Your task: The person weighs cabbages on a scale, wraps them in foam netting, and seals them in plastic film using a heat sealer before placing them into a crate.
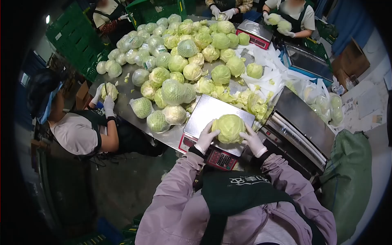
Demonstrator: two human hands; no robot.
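1. Currently, the left hand (207, 136) and right hand (254, 142) cup opposite sides of a cabbage (229, 129), just right of centre frame; whether its weight rests on the scale (206, 116) beneath, I cannot tell.
2. Uneven release might let its round body roll off the scale's lower edge.
3. Finger pressure could skew any reading.
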